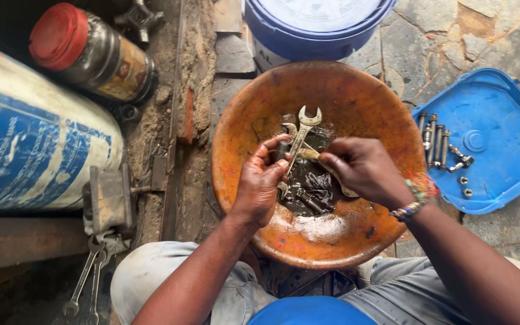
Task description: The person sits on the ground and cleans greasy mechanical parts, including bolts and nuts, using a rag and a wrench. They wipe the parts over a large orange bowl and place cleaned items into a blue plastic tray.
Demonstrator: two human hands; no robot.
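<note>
Covering the ground: cracked stone paving [428, 54] and dirt [157, 114] beneath an orange basin [356, 102].

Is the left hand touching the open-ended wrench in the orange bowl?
Touching. The head view shows the left hand with its fingers closed on the wrench shaft, over the orange bowl.

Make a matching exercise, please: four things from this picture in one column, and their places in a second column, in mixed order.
Things:
1. wrench
2. bolts
3. jar with red lid
4. blue bucket

Places:
A. on the blue lid, right of the bowl
B. beyond the orange bowl, at the top edge
C. in the orange bowl, held by the left hand
D. top left, lying tilted

Pairs: 1-C, 2-A, 3-D, 4-B
</note>
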